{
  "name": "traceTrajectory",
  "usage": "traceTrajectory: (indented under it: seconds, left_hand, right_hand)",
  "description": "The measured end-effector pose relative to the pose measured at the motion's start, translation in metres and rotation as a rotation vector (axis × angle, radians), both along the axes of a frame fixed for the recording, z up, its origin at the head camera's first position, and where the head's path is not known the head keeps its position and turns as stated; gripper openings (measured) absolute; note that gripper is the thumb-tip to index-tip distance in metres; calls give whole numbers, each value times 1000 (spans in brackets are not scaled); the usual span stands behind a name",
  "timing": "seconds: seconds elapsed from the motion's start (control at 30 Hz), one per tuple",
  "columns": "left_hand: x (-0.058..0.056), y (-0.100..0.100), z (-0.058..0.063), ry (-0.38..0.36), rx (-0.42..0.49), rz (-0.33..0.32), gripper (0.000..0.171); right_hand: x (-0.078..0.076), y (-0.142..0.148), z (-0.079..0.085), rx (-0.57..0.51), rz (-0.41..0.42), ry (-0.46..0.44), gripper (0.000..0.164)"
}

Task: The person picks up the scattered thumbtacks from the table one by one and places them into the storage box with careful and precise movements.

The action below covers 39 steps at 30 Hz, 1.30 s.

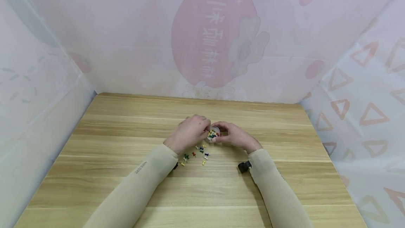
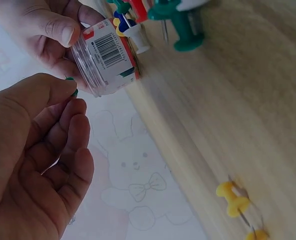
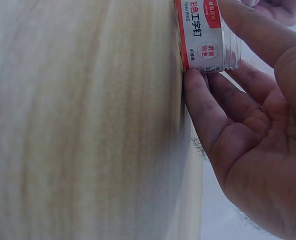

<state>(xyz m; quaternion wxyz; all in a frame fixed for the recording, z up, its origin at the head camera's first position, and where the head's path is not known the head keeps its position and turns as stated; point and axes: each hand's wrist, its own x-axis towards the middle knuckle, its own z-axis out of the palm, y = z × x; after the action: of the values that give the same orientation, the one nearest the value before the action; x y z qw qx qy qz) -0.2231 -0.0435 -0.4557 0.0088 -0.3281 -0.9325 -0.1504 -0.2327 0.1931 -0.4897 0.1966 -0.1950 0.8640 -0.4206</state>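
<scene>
A clear push-pin jar [image 3: 203, 35] with a red and white label stands upright on the wooden table. Colourful pins show through its open top in the head view. My right hand [image 1: 235, 135] curls its fingers and thumb round the jar and holds it. Beside the jar's mouth, my left hand [image 1: 191, 132] pinches a green push pin [image 2: 75, 93] between thumb and forefinger; most of that pin is hidden by the fingertips. Loose push pins in green, yellow, white, blue and red lie in front of the jar, among them a red one [image 1: 194, 154] and a yellow one [image 2: 233, 200].
The wood-grain table [image 1: 110, 143] reaches back to a printed cloth wall [image 1: 142, 62], with more cloth on both sides. A black wrist camera [image 1: 244, 166] sits under the right sleeve. Both sleeved forearms come in from the near edge.
</scene>
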Motion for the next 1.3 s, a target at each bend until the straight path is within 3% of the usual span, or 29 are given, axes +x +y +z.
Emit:
traceTrajectory:
  seconds: [0.23, 0.47, 0.73, 1.0, 1.17, 1.3]
  left_hand:
    - [-4, 3, -3, 54, -68, 2, 6]
    - [-2, -4, 1, 22, -24, -16, 7]
    - [-3, -17, 4, 68, -59, -131, 6]
    - [0, -25, 6, -25, -105, -253, 4]
    - [2, -30, 3, -40, -111, -381, 4]
    - [4, -31, -1, -46, -116, -432, 6]
  right_hand:
    - [-1, 0, 1, 2, -2, -24, 62]
    - [-1, -1, 2, 17, 3, -8, 64]
    - [-1, 0, 1, -15, 23, -8, 66]
    - [-1, 1, 0, -8, 22, -22, 63]
    - [-1, 0, 0, -3, 17, -22, 62]
    - [-2, 0, -1, -20, 16, -27, 64]
